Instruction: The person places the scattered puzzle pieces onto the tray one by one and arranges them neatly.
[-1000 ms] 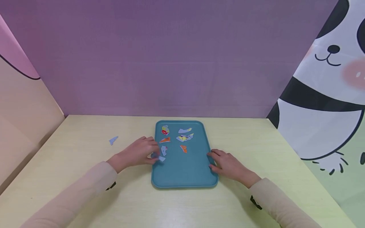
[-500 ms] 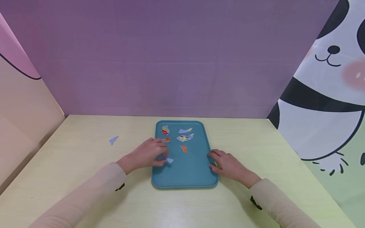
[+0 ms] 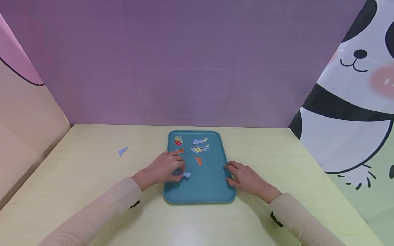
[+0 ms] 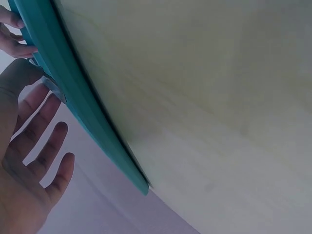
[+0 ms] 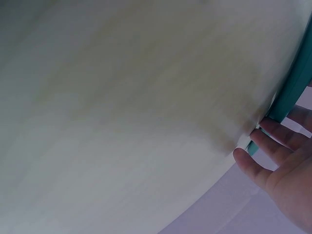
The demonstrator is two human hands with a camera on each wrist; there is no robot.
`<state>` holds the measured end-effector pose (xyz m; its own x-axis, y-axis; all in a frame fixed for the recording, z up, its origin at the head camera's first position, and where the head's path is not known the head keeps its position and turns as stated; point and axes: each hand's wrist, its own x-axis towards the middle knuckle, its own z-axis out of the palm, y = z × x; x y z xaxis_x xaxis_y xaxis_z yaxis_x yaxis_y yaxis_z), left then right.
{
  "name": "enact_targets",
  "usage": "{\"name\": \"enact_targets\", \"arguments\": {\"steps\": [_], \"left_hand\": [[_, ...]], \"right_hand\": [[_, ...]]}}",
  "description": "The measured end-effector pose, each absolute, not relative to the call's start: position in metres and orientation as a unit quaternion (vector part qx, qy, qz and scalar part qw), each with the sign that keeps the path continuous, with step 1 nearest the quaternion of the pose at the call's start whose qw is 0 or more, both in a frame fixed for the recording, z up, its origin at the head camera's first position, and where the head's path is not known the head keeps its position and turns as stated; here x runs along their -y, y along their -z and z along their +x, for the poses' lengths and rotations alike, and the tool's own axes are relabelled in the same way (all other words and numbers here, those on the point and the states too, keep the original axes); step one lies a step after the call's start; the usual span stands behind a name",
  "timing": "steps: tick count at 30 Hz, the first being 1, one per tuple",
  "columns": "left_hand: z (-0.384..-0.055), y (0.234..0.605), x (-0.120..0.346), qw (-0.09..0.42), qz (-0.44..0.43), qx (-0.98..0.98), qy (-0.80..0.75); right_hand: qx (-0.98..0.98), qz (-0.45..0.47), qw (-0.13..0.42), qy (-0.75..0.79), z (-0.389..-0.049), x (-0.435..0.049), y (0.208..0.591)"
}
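Observation:
Between thumb and fingers, my left hand [image 3: 162, 169] pinches a small light-blue paper piece [image 3: 186, 174] over the left part of the teal tray [image 3: 200, 191]. The left wrist view shows this piece by the thumb tip, its other fingers spread. My right hand [image 3: 247, 177] rests at the tray's right rim, fingers mostly extended. On the tray lie a red-and-yellow piece [image 3: 178, 140], an orange piece [image 3: 181, 150] partly behind the left hand, a pale blue piece [image 3: 199, 140], a yellow-and-purple piece [image 3: 200, 148] and another orange piece [image 3: 198, 161].
A separate light-blue paper piece [image 3: 122, 151] lies on the pale wooden table [image 3: 92, 164], left of the tray. A purple backdrop [image 3: 178, 68] rises behind the table's far edge. A panda picture [image 3: 354, 95] covers the right side.
My left hand has moved right and slightly toward me over the tray, carrying the light-blue paper piece. It now covers a blue-and-red piece seen earlier. The right hand stays at the rim.

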<state>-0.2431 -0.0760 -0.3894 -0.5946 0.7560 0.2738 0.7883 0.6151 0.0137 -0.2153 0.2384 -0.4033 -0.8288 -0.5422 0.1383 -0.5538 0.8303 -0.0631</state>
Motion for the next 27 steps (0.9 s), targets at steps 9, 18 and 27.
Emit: {"name": "enact_targets", "arguments": {"steps": [9,18,27], "left_hand": [[-0.242,0.393,0.074,0.115,-0.415,0.9,0.071],[-0.246,0.399,0.074,0.124,-0.399,0.906,0.064],[-0.246,0.401,0.075,0.123,-0.391,0.911,0.053]], "right_hand": [[0.956,0.284,0.054,-0.051,-0.215,-0.238,0.403],[0.956,0.284,0.054,-0.055,-0.214,-0.238,0.402],[0.954,0.288,0.06,-0.053,-0.215,-0.238,0.404]]}}
